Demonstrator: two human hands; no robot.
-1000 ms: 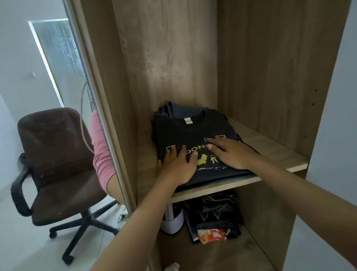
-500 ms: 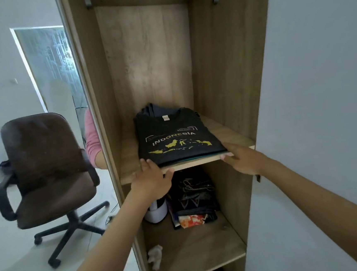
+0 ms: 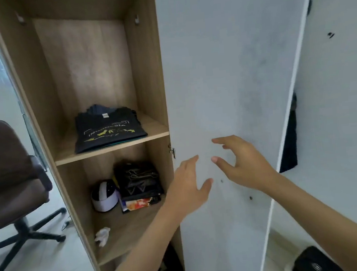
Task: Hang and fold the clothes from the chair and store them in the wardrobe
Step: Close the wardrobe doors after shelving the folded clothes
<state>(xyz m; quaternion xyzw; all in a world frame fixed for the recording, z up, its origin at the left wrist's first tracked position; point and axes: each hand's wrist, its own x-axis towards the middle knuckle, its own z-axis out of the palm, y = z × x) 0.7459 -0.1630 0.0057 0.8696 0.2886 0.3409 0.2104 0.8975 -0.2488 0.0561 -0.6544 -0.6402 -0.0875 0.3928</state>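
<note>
A folded black T-shirt with yellow print (image 3: 108, 131) lies on top of a small stack on the upper shelf (image 3: 153, 130) of the open wooden wardrobe. My left hand (image 3: 188, 186) hovers open in front of the white wardrobe door (image 3: 228, 77), fingers spread, holding nothing. To its right, my right hand (image 3: 242, 162) is also in front of that door with loosely curved fingers and nothing in it. The brown office chair (image 3: 5, 163) stands at the left with no clothes on its seat.
The lower shelf (image 3: 127, 228) holds dark folded clothes (image 3: 140, 185), a white and black cap (image 3: 104, 196) and a crumpled white cloth (image 3: 102, 236). A dark garment (image 3: 289, 145) shows in the gap right of the door. A black bag (image 3: 314, 263) lies on the floor.
Both hands have left the folded T-shirt and the shelf edge and moved right, in front of the white door. The view has pulled back and swung right.
</note>
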